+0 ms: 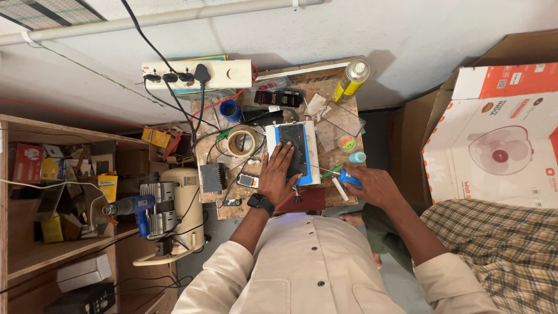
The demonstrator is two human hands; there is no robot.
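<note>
Phone (293, 150) lies at frame centre, screen still on, pinned under the flat left hand (278, 174); the right hand (372, 185) grips a blue tool (350, 178).

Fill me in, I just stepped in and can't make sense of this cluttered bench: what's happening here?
A person leans over a small wooden workbench. Their left hand presses flat on a dark phone lying on a white and blue pad. Their right hand grips a small blue tool beside the pad. A roll of tape, a spray can and a power strip sit around them.
</note>
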